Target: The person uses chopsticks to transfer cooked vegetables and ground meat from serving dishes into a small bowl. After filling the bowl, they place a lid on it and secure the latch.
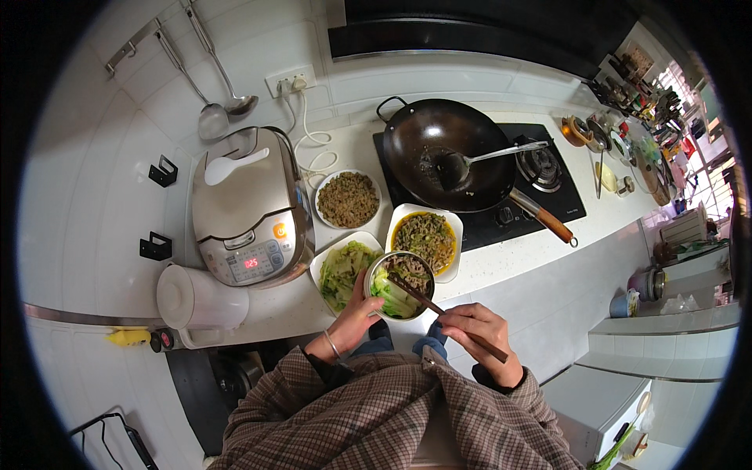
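The round silver metal bowl of greens and meat rests gripped in the left hand, by the white speckled table's front edge, while the right hand pinches long dark-brown chopsticks reaching into it, open grey tiled floor lying rightward.

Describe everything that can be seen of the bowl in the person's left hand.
The bowl is round and deep-looking, with a thin, shiny, silvery rim that looks metallic. Pale green leaves lie toward its near side, with brown food pieces toward the far side. The left hand grips its left side, in front of the serving dishes. Dark chopsticks in the right hand reach into it from the right. Its underside is hidden.
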`<state>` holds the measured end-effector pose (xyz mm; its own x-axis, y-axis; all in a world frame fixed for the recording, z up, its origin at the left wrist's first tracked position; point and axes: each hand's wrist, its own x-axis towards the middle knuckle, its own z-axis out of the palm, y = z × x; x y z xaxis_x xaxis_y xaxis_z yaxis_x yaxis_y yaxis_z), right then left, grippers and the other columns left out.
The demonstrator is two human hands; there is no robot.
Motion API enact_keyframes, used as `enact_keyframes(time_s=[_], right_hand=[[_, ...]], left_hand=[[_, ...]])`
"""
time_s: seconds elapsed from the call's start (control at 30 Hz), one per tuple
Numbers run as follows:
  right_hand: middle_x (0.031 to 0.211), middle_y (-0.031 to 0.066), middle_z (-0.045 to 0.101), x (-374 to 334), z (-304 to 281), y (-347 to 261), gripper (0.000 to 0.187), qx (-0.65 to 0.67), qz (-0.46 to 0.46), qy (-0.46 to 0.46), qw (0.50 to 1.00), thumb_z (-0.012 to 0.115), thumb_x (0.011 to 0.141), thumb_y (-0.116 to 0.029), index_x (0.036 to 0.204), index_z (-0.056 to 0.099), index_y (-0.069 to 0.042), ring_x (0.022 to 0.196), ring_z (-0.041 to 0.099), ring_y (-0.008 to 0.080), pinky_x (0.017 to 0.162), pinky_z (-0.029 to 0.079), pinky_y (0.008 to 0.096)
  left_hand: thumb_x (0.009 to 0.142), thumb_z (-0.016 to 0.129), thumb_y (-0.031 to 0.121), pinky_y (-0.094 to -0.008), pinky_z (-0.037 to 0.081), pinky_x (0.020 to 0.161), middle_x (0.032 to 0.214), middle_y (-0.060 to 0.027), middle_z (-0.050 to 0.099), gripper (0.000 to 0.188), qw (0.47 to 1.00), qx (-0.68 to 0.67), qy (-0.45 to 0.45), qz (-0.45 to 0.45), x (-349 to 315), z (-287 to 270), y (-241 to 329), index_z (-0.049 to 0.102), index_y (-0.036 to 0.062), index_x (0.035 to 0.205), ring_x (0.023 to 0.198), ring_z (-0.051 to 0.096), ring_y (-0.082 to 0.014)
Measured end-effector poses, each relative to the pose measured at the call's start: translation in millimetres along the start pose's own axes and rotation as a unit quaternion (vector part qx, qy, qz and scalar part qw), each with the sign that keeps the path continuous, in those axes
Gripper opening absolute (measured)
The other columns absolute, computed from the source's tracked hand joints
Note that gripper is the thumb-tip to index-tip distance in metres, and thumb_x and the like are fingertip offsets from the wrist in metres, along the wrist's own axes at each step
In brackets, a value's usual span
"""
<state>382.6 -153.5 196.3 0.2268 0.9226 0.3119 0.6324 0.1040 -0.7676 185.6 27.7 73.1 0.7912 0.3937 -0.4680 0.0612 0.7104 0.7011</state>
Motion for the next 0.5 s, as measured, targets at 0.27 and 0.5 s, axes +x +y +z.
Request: enact_keyframes(time_s=[0.27, 0.5], right_hand=[[0.097, 0.0128, 0.074, -8, -13, -5, 0.016, 0.038, 0.004, 0.03, 0.999, 0.078, 0.087, -0.008, 0.1, 0.077, 0.001, 0.088, 0.071, 0.024, 0.076, 0.058, 0.0341], [0.094, 0.0189, 0.069, -14, -18, 23, 0.019, 0.103, 0.04, 0.234, 0.966, 0.059, 0.101, -0.008, 0.095, 0.068, 0.007, 0.078, 0.075, 0.0304, 0.07, 0.063, 0.0371]], left_hand=[[0.092, 0.059, 0.023, -0.0533, 0.037, 0.113, 0.162, -0.0109, 0.028, 0.096, 1.0, -0.02, 0.0, 0.004, 1, 1, 2, -0.002, 0.024, 0.166, 0.145, 0.038, -0.0289], [0.093, 0.055, 0.019, -0.0513, 0.042, 0.113, 0.159, -0.0117, 0.032, 0.088, 0.999, -0.034, -0.012, 0.016, 0, -4, 5, 0.004, 0.0225, 0.165, 0.144, 0.04, -0.029]])
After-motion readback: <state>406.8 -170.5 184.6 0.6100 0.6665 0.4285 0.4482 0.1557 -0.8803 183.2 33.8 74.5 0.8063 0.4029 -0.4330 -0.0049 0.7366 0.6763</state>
